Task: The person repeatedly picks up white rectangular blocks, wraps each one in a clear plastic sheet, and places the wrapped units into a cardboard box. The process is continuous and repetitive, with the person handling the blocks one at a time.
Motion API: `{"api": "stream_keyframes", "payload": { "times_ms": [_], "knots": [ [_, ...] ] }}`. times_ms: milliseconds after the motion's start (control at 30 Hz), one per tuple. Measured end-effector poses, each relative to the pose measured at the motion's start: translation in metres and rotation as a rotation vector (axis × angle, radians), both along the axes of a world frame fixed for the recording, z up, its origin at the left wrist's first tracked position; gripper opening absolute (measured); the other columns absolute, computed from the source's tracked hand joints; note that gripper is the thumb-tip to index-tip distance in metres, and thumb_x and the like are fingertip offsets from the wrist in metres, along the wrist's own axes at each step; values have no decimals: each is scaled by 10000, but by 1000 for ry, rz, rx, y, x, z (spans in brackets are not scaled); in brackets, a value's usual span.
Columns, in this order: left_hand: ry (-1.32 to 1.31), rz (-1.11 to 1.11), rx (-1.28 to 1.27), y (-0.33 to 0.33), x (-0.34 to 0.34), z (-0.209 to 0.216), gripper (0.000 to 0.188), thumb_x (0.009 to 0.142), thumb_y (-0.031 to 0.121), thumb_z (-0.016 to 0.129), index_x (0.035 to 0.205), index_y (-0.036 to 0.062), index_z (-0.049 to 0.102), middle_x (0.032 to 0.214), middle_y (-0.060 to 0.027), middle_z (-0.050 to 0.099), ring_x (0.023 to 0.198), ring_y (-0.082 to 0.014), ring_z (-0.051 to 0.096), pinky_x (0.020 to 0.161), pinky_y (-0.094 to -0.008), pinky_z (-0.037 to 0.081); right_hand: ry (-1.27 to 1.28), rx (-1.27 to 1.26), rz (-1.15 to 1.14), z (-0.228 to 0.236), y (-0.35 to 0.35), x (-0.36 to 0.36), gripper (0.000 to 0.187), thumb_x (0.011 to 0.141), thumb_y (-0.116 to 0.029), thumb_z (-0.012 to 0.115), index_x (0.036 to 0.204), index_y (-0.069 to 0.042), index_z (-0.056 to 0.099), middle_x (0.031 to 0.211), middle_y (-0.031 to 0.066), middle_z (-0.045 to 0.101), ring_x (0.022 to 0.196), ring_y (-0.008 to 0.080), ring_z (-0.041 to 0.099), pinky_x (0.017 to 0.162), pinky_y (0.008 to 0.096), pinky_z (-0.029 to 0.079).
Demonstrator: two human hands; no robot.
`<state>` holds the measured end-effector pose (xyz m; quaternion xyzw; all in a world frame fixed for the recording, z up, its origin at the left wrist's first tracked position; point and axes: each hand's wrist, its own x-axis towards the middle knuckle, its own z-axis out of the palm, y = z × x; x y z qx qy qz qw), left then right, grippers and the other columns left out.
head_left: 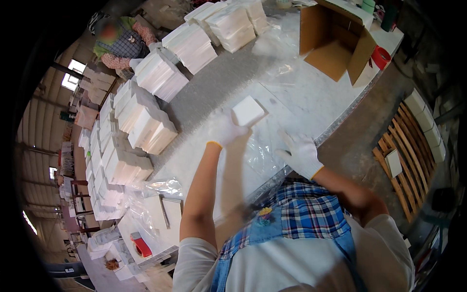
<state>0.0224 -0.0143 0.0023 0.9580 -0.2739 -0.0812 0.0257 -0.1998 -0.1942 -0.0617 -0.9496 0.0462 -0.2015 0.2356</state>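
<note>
My left hand, in a white work glove with a yellow cuff edge, grips a small white rectangular block by its near left side. The block may be a short stack of tiles; its layers do not show. My right hand, gloved the same way, is open near the table's front edge, thumb and fingers apart and nothing in it. Between the two hands, clear plastic film lies crinkled on the pale marbled tabletop.
Stacks of white slabs line the far and left sides. An open cardboard box and red tape roll sit far right. A tape dispenser lies lower left. A co-worker stands across. Right is a slatted wooden pallet.
</note>
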Motion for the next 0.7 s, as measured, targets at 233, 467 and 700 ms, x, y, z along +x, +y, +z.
{"api": "stream_keyframes", "payload": {
  "times_ms": [233, 467, 700],
  "knots": [
    [21, 26, -133, 6, -2, -11, 892, 655, 590, 842, 1274, -6, 604, 1259, -270, 611, 1200, -420, 601, 1020, -469, 494, 4, 81, -8, 22, 11, -10, 607, 893, -391, 729, 1375, -53, 584, 1171, 156, 698, 1059, 340, 672, 935, 459, 516],
    [-583, -172, -522, 48, -57, -22, 357, 876, 249, 746, 1161, 60, 645, 1149, -166, 661, 1094, -373, 624, 893, -462, 518, 304, 1165, -271, -9, -1, -70, 275, 1001, -270, 695, 1156, -43, 697, 977, 82, 707, 912, 221, 713, 795, 337, 545],
    [-379, -488, -475, 54, -125, -5, 126, 867, 91, 704, 975, 84, 640, 1002, -83, 649, 967, -284, 637, 784, -422, 519, 518, 1975, -140, -43, 12, -71, 434, 1052, -264, 629, 1387, -19, 503, 1295, 118, 599, 1205, 213, 591, 1011, 356, 505]
  ]
}}
